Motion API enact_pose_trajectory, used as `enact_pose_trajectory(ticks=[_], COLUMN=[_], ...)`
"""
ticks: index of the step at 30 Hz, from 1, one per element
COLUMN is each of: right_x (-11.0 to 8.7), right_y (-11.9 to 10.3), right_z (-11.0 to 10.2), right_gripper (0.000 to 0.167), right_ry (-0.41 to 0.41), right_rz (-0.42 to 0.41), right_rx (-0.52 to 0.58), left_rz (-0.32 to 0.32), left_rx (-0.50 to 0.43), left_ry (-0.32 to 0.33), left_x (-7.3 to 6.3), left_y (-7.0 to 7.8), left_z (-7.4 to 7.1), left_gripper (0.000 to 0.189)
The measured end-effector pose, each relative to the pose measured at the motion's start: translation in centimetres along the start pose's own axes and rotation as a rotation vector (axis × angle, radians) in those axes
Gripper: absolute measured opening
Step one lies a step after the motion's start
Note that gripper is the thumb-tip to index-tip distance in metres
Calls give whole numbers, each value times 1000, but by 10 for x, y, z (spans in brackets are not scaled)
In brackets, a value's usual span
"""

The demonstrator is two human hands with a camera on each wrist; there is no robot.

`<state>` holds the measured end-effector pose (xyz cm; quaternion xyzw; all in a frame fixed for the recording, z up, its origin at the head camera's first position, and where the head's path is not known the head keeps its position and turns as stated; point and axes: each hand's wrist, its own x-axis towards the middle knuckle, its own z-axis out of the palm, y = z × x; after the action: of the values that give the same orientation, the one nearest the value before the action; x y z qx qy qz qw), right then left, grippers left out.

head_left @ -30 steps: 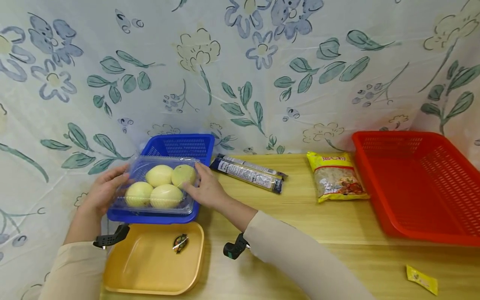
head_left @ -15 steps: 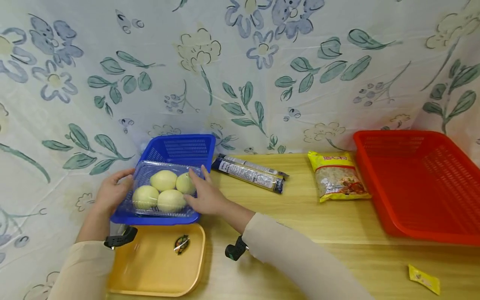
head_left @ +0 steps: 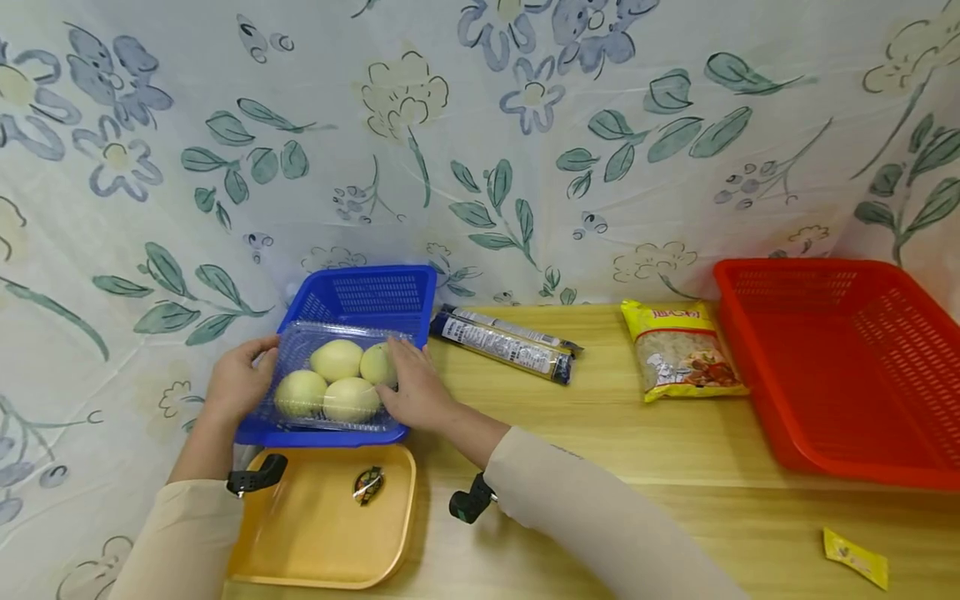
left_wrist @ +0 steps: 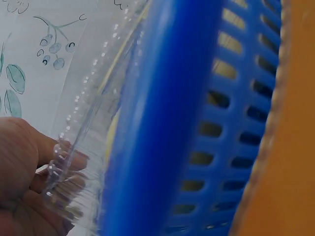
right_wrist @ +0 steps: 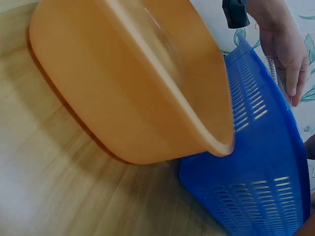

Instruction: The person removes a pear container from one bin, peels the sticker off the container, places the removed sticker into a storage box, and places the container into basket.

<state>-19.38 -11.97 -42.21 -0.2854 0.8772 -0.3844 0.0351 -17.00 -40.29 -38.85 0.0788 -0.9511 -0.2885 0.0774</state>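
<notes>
A clear plastic clamshell box (head_left: 285, 346) of pale yellow-green round fruits (head_left: 337, 361) lies across the front of the blue basket (head_left: 384, 283), overlapping its near rim. My left hand (head_left: 240, 379) grips the left edge of the box; in the left wrist view its fingers (left_wrist: 47, 147) pinch the ridged plastic corner, partly seen through it. On the right end my right hand (head_left: 420, 387) rests with fairly straight fingers over the lid, partly covering one fruit. Most of the right hand is out of the right wrist view, which shows the basket's perforated side (right_wrist: 246, 177).
An orange tub (head_left: 315, 533) with a small dark wrapped piece (head_left: 368, 485) stands just in front of the basket. Two long foil packets (head_left: 506, 342) lie to its right. Farther right are a yellow food bag (head_left: 678, 350), a red basket (head_left: 780, 417) and a small yellow packet (head_left: 855, 558).
The box has shifted slightly right and settled lower into the blue basket. My left hand moved right with it; my right fingers now lie flatter on the lid.
</notes>
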Motion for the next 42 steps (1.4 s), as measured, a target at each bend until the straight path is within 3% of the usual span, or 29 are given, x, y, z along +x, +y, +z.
enact_pose_trajectory(ticks=[3,12,19,25,29,33,36,42], right_x=[0,-1,-2,-6,-9,-13,-16,-32], right_y=[3,5,6,6,9,16,24,47], right_z=[3,10,5,0,-5,-14,-24,-56], right_gripper=[73,68,61,55,54,50,46,41], right_ry=[42,67,35,-12,-32,-22,8,42], right_rz=[-2,-7,-58,-108,-119,-108,-92,-64], right_rx=[-5,-59,-100,-148,-115,-84,-30,-27], left_rz=[2,-23,-41,-106,-66,3,22,83], left_rx=[-9,-47,-53,-18,57,144,179,154], left_ry=[-10,-13,-8,17,56,45,5,-90], left_x=[1,10,11,5,7,7,4,-1], left_y=[-1,-5,-10,-10,-6,8,27,69], left_z=[3,11,10,10,10,12,13,16], left_gripper=[48,50,48,47,44,47,52,57])
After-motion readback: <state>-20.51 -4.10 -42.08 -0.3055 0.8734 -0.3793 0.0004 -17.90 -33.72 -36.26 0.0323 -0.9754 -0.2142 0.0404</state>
